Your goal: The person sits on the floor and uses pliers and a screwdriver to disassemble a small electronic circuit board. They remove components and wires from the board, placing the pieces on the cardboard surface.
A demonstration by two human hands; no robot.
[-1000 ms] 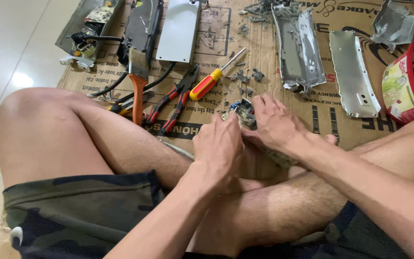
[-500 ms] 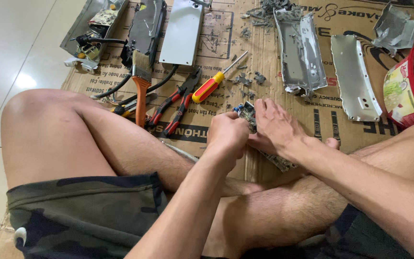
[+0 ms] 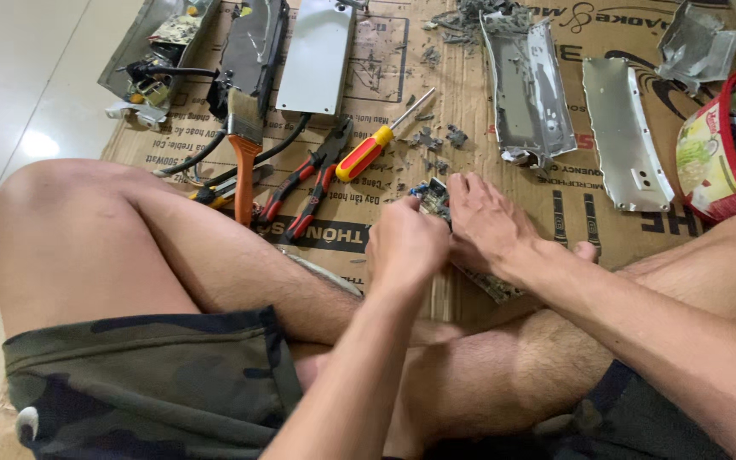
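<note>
Circuit board (image 3: 462, 247) lies on the cardboard sheet (image 3: 555, 196) near its front edge, long axis running away toward the screwdriver (image 3: 370, 151); your right hand (image 3: 491, 226) presses flat on it, your left hand (image 3: 406, 243) fisted at its left edge, contents hidden.

The scene is seen through a single view, taken from a camera worn on the head and aimed steeply downward and forward. The crossed bare legs and camouflage shorts (image 3: 146, 375) are caught closest, filling the lower frame, with the left hand (image 3: 406, 247) and right hand (image 3: 487, 226) met near the centre at close range. Beyond them, the flattened brown cardboard sheet (image 3: 504, 183) is taken in up to the top edge, and pale glossy floor tiles (image 3: 19, 77) are shown at the left. No second view is provided.
</note>
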